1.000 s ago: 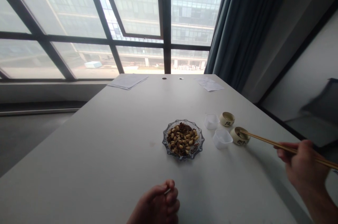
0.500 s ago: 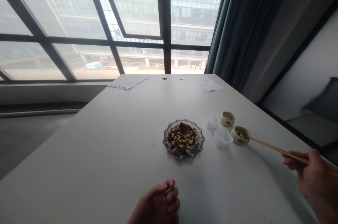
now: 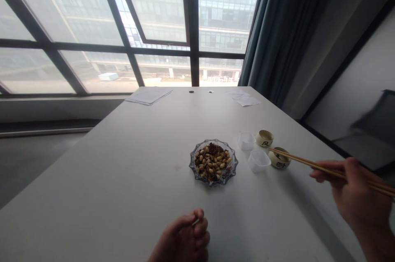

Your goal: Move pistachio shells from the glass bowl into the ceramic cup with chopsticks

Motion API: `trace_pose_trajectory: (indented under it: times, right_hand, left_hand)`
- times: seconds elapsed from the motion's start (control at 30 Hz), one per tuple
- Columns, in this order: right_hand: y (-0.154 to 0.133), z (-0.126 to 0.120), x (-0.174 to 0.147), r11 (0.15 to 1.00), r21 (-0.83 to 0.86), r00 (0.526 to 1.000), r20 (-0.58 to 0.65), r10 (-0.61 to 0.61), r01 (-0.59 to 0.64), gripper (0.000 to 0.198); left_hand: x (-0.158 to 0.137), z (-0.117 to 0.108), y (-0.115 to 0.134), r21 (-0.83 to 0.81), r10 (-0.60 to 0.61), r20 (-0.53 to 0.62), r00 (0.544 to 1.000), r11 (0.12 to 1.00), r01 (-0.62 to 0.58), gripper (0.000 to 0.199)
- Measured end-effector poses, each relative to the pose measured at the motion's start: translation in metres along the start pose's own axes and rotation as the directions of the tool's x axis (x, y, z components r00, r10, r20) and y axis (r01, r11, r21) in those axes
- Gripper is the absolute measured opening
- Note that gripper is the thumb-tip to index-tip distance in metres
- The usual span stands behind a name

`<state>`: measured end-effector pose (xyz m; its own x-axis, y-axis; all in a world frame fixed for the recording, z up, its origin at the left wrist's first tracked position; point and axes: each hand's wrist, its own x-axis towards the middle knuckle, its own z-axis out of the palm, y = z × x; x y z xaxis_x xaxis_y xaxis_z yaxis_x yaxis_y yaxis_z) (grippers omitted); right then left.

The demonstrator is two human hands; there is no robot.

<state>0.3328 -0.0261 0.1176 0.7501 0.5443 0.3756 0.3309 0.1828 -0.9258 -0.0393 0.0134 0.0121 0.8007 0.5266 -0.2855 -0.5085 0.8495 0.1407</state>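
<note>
A pair of wooden chopsticks (image 3: 304,160) is held in my right hand (image 3: 352,184), at the right side of the table. Their tips hover over the rim of the nearer beige cup (image 3: 280,164), which bears a dark character; part of its opening is hidden behind them. My left hand (image 3: 187,235) rests at the front of the table with its fingers curled in and nothing visible in them. Beyond it stands a scalloped glass bowl (image 3: 191,167) of pistachios (image 3: 212,162) mixed with small dark pieces.
Two translucent plastic containers (image 3: 259,161) stand between the bowl and the cups. A second beige cup (image 3: 264,138) is just behind the nearer one. Paper sheets (image 3: 149,96) lie at the far left of the white table (image 3: 123,163), with more papers (image 3: 245,98) at the far right.
My right hand has moved left and up. The chopstick tips have come out of the nearer cup and are now above its left rim. My left hand stays in place.
</note>
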Motion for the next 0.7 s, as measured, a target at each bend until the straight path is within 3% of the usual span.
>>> trace_pose_trajectory:
  times: [0.07,0.13,0.23,0.33,0.43,0.5,0.7]
  right_hand:
    - [-0.006,0.018,-0.003,0.994,0.105,0.987,0.157,0.023,-0.04,0.038]
    - [-0.014,0.036,-0.005,0.989,0.122,0.943,0.331,0.041,-0.085,0.039]
    - [-0.025,0.063,-0.009,0.992,-0.02,0.815,0.569,0.112,-0.122,0.043]
    - [-0.033,0.086,-0.012,0.983,-0.176,0.66,0.732,0.169,-0.056,0.044]
    - [-0.037,0.101,-0.011,0.962,-0.263,0.532,0.826,0.185,0.074,0.042]
    - [-0.038,0.108,-0.01,0.948,-0.285,0.475,0.86,0.188,0.139,0.04]
    - [-0.038,0.121,-0.01,0.944,-0.283,0.412,0.89,0.193,0.17,0.037]
  left_hand:
    - [0.0,0.0,0.0,0.005,0.002,-0.001,1.0,1.0,-0.002,0.017]
    - [0.001,-0.001,0.0,0.012,0.004,0.004,1.0,1.0,-0.004,0.017]
    - [0.001,-0.004,0.0,0.027,0.006,0.021,1.0,1.0,-0.006,0.018]
    - [0.002,-0.006,0.0,0.026,-0.002,0.042,0.999,1.0,0.001,0.016]
    - [0.003,-0.007,0.0,0.022,-0.013,0.064,0.998,1.0,0.011,0.014]
    - [0.004,-0.007,0.0,0.02,-0.011,0.072,0.997,1.0,0.01,0.014]
    - [0.006,-0.008,0.002,0.037,-0.038,0.102,0.994,0.999,0.034,0.014]
